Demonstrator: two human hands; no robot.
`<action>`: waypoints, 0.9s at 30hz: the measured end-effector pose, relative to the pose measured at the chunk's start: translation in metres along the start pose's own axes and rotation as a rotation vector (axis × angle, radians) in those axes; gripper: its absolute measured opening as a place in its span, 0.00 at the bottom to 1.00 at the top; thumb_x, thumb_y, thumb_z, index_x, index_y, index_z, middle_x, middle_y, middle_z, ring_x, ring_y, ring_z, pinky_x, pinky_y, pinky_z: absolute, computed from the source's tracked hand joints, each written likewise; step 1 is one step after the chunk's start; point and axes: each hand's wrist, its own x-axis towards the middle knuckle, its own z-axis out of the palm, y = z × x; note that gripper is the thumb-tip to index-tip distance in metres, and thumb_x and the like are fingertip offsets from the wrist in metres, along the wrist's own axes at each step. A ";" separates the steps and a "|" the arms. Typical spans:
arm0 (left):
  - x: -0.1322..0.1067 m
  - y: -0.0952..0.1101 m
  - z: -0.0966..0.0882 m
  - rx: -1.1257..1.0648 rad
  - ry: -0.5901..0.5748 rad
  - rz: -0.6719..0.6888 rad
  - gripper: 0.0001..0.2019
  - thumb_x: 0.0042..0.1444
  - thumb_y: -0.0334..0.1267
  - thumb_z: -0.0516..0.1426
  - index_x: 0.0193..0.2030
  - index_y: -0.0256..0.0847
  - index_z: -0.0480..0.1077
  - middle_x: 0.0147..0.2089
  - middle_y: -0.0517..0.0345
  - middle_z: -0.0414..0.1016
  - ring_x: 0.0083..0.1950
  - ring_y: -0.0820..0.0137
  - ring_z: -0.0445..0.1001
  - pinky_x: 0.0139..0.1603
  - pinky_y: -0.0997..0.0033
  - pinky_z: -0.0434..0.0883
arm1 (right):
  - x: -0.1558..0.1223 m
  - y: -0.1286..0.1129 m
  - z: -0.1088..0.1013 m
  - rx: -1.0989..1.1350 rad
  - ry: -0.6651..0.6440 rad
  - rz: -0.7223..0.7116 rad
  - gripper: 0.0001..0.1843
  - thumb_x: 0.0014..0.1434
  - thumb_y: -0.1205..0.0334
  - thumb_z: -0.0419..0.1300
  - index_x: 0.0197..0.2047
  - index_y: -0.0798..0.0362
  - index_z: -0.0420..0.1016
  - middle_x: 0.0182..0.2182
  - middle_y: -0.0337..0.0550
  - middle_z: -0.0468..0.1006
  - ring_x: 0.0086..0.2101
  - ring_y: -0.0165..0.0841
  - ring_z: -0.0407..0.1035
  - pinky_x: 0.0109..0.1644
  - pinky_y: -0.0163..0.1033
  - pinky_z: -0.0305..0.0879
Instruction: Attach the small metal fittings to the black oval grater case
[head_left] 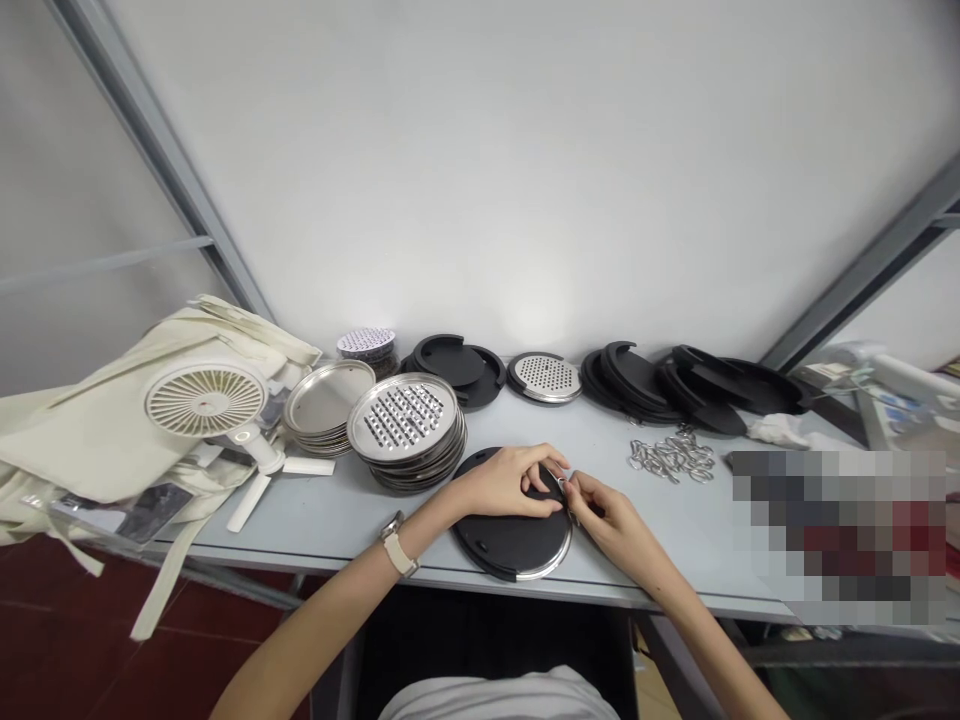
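A round black disc (511, 543) with a steel rim along its lower edge lies flat on the pale grey table (360, 520), close to the front edge. My left hand (504, 482) sits on top of the disc, its fingers gripping the upper part. My right hand (606, 517) comes in from the right, and its fingertips pinch a small metal clip (565, 487) against the disc's right edge. A heap of similar metal clips (671, 456) lies on the table to the right, beyond my right hand.
A stack of perforated steel grater plates (403, 430) stands left of the disc, with a plain steel stack (324, 405) behind it. Black disc pieces (634, 385) line the back wall. A white fan (204, 400) lies on a cream cloth bag (97, 450) at left.
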 end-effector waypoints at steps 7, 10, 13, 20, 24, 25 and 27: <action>0.001 0.000 0.000 -0.028 -0.005 0.016 0.21 0.47 0.32 0.62 0.50 0.42 0.67 0.47 0.55 0.76 0.37 0.73 0.75 0.33 0.77 0.67 | 0.001 0.002 0.000 -0.067 -0.037 0.000 0.18 0.65 0.51 0.47 0.25 0.50 0.57 0.21 0.33 0.56 0.26 0.30 0.53 0.29 0.34 0.52; 0.001 0.001 0.000 -0.016 -0.022 0.004 0.21 0.48 0.31 0.62 0.51 0.41 0.67 0.45 0.55 0.76 0.38 0.73 0.75 0.34 0.77 0.67 | 0.001 0.002 -0.002 -0.079 -0.045 -0.003 0.19 0.64 0.52 0.48 0.23 0.50 0.52 0.21 0.33 0.54 0.25 0.30 0.53 0.28 0.34 0.51; 0.000 0.001 -0.001 -0.008 -0.039 0.000 0.21 0.49 0.31 0.61 0.52 0.42 0.66 0.44 0.56 0.77 0.39 0.72 0.75 0.35 0.78 0.67 | 0.001 0.002 -0.003 -0.071 -0.044 -0.007 0.19 0.63 0.54 0.48 0.23 0.50 0.50 0.21 0.32 0.53 0.25 0.29 0.52 0.28 0.34 0.50; -0.001 0.001 -0.002 -0.002 -0.040 0.016 0.22 0.50 0.31 0.60 0.53 0.43 0.66 0.42 0.58 0.77 0.39 0.73 0.75 0.36 0.78 0.68 | 0.001 0.001 -0.002 -0.069 -0.039 -0.017 0.18 0.63 0.56 0.48 0.24 0.50 0.49 0.21 0.32 0.53 0.25 0.28 0.51 0.28 0.34 0.50; 0.000 0.001 -0.002 -0.010 -0.054 0.030 0.22 0.51 0.32 0.60 0.54 0.43 0.66 0.42 0.58 0.77 0.39 0.73 0.75 0.37 0.78 0.67 | 0.000 0.001 -0.002 -0.065 -0.040 -0.026 0.17 0.63 0.57 0.48 0.24 0.50 0.50 0.21 0.32 0.53 0.25 0.28 0.51 0.27 0.33 0.51; 0.000 0.000 -0.002 -0.012 -0.057 0.030 0.22 0.51 0.32 0.60 0.54 0.43 0.66 0.42 0.58 0.77 0.39 0.73 0.75 0.37 0.78 0.67 | 0.000 0.002 -0.002 -0.063 -0.041 -0.026 0.17 0.63 0.57 0.49 0.24 0.50 0.50 0.21 0.32 0.54 0.25 0.28 0.51 0.27 0.33 0.51; 0.000 0.000 -0.002 -0.015 -0.059 0.030 0.22 0.51 0.31 0.60 0.54 0.43 0.66 0.42 0.58 0.77 0.39 0.73 0.74 0.37 0.78 0.67 | 0.000 0.002 -0.002 -0.061 -0.043 -0.024 0.17 0.63 0.57 0.48 0.24 0.50 0.51 0.21 0.32 0.54 0.25 0.29 0.52 0.28 0.33 0.51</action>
